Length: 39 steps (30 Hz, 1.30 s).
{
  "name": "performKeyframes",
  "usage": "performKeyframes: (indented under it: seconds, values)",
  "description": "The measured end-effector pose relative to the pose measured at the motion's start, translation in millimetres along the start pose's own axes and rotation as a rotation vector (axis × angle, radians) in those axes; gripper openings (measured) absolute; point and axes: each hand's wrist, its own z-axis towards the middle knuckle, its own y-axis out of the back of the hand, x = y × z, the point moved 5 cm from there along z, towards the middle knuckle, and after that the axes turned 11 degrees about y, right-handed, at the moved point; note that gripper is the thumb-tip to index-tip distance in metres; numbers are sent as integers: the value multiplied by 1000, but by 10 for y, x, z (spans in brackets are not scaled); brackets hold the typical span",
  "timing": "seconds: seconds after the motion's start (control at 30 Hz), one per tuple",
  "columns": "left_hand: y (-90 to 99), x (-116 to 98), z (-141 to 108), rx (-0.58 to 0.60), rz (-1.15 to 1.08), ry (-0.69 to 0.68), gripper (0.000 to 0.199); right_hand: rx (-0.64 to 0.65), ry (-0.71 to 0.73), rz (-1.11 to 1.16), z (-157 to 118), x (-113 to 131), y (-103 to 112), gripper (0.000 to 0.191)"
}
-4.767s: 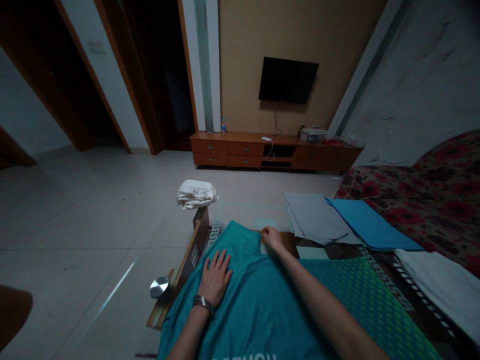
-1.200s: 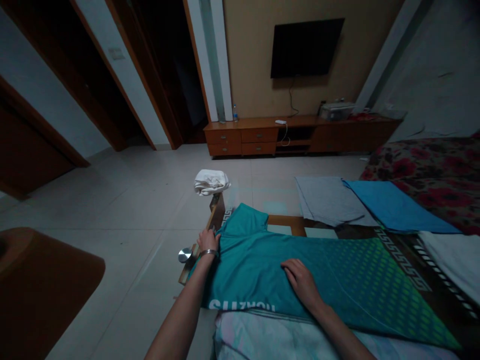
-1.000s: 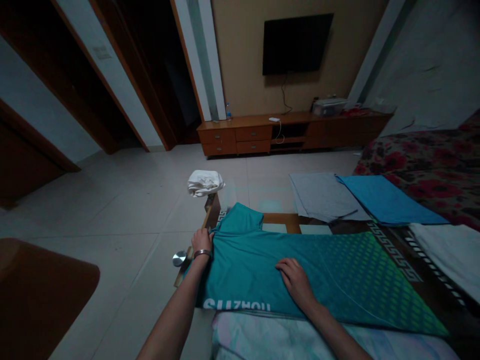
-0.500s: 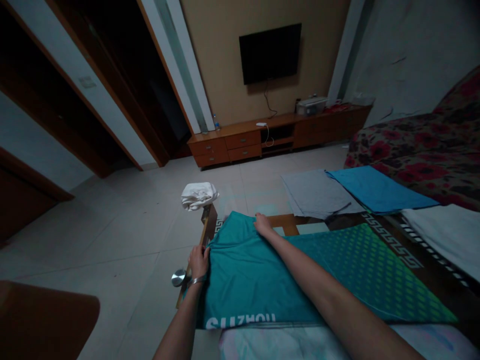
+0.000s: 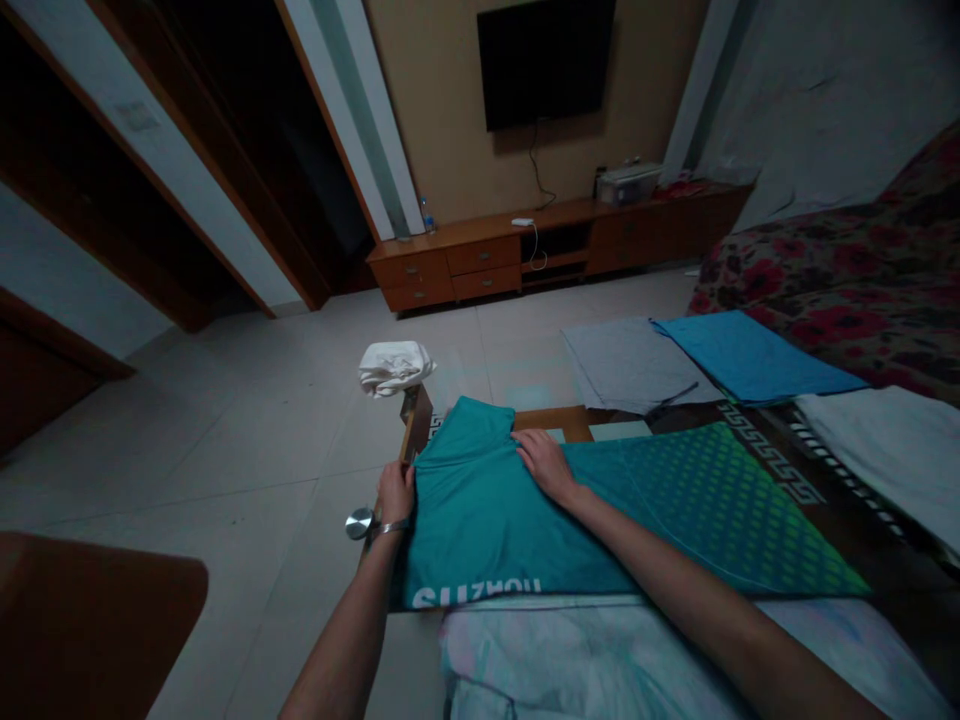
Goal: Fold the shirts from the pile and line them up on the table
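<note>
A teal T-shirt [image 5: 480, 520] lies folded lengthwise on a glass-topped table, its sleeve pointing away from me. White letters run along its near edge, and a green pattern covers its right end. My left hand [image 5: 395, 492], with a band on its wrist, is closed on the shirt's left edge by the table's end. My right hand [image 5: 545, 462] lies palm down on the shirt beside the base of the sleeve, fingers stretched out.
Folded grey cloth [image 5: 637, 365], blue cloth [image 5: 757, 355] and white cloth [image 5: 885, 435] lie at the right. A white bundle [image 5: 395, 367] sits on the table's far left corner. Pale patterned fabric [image 5: 570, 655] is nearest me. A floral sofa [image 5: 825, 260] stands far right.
My right hand has moved from the sleeve's far edge back onto the shirt, its fingers now stretched out. My left hand stays at the left edge. The view has tilted down slightly.
</note>
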Motion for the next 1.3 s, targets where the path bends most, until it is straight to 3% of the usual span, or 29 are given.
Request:
performKeyframes:
  seconds: [0.13,0.23,0.33,0.43,0.53,0.67,0.77,0.87,1.17,1.23,1.3]
  values:
    - [-28,4,40,14,-19,-31,28,11,129,-58,-776,-32,87,37]
    - [40,-36,79,23,-35,-29,28,10,59,-113,-1286,-333,255,40]
    - [226,-75,16,16,-44,-15,32,-90,-95,-210,-1810,-787,596,42]
    - [420,-86,-288,-13,-44,-66,39,-269,-300,-353,-2367,-1251,1042,49]
    - [433,-90,-788,-21,40,-279,46,-358,-439,-466,-2745,-1539,1372,53]
    - [216,19,-1279,64,201,-424,51,-200,-370,-449,-2778,-1675,1414,50]
    - [133,114,-1356,119,261,-447,56,-45,-281,-403,-2773,-1754,1320,48]
    - [166,202,-1308,130,281,-477,58,9,-233,-393,-2872,-1858,1308,49]
    - [405,456,-1274,186,190,-512,59,-87,-141,-350,-3283,-2095,1521,48]
    - [446,421,-1329,151,139,-479,58,-151,-133,-329,-3327,-2112,1572,44]
    - [445,245,-1429,98,87,-440,56,-234,-127,-328,-3249,-2016,1588,42]
